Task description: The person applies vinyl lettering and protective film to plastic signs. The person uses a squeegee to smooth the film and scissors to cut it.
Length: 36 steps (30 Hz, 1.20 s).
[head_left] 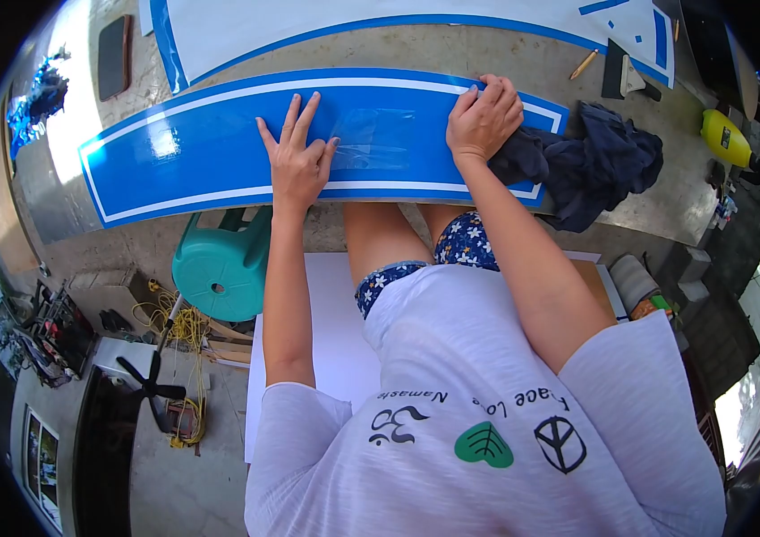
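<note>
A long curved blue sign panel [210, 152] with a white border line lies across the table in front of me. My left hand [297, 161] rests on its middle, three fingers stretched out and spread, with the thumb and index finger close together. Just right of that hand, a clear film or tape patch [371, 139] shows on the blue face. Over the panel's right part, my right hand [485, 116] is closed with its fingers curled; whatever they hold, if anything, is hidden. A crumpled dark cloth [603, 166] lies beside my right wrist, over the panel's right end.
A larger white panel with a blue edge [380, 31] lies beyond. A phone-like dark object [114, 58], a pen-like brown item [584, 64], a black scraper-like tool [614, 70] and a yellow bottle [725, 139] are around. A teal stool [219, 268] stands below left.
</note>
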Motion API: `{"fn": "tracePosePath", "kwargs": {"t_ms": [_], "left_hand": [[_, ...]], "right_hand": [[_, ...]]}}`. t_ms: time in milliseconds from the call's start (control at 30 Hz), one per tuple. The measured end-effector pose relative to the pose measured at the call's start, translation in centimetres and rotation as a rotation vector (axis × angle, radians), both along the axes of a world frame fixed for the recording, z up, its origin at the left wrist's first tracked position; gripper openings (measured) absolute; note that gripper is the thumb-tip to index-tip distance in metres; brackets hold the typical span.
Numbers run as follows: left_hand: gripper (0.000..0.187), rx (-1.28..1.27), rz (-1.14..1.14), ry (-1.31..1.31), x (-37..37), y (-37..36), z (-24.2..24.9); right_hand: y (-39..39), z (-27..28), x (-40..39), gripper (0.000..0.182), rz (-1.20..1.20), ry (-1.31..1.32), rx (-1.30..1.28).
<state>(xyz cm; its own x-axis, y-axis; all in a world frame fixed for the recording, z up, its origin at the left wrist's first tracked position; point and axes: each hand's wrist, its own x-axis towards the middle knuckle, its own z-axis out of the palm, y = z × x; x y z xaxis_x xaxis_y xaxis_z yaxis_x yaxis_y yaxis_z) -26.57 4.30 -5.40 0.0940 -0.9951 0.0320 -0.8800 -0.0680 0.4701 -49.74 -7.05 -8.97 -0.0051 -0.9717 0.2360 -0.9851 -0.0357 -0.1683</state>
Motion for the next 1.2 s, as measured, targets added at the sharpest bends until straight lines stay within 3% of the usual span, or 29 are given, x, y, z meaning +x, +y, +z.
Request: {"fn": "tracePosePath", "kwargs": {"t_ms": [367, 567, 1200], "left_hand": [[0.034, -0.005, -0.073, 0.091, 2.3, 1.0, -0.8], [0.033, 0.018, 0.019, -0.071, 2.6, 0.9, 0.4], [0.034, -0.028, -0.044, 0.010, 6.0, 2.2, 0.0]], "right_hand": [[0.0, 0.2, 0.1, 0.025, 0.000, 0.006, -0.003], [0.0, 0.2, 0.0, 0.024, -0.003, 0.011, -0.010], [0.0, 0.0, -0.1, 0.025, -0.002, -0.003, -0.024]]}}
